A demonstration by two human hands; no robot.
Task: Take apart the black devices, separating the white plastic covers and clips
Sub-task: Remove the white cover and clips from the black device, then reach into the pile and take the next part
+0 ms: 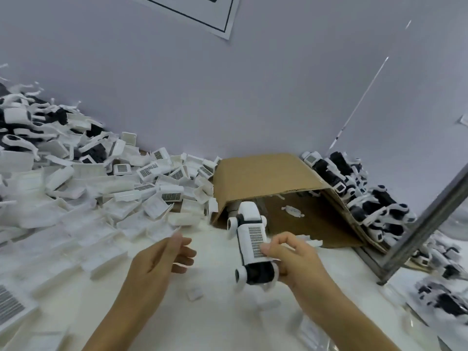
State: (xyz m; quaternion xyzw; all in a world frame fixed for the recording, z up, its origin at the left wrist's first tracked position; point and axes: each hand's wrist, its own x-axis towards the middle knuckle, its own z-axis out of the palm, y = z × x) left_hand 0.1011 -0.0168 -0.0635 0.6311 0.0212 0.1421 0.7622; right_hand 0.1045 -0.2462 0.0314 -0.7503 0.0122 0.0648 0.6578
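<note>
Partly hidden black device (pixel 253 247) in right hand (pixel 293 259) fingers' grasp; left hand (pixel 162 259) slack, blurred.

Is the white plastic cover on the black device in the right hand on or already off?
On. The white ribbed cover lies along the black device in the right hand, thumb on it.

From my feed, the right hand (pixel 291 257) hides the near right side of the black device (pixel 254 249). The left hand's fingertips (pixel 181 240) smear with blur. The cover pile (pixel 63 173) (far left) runs off frame.
</note>
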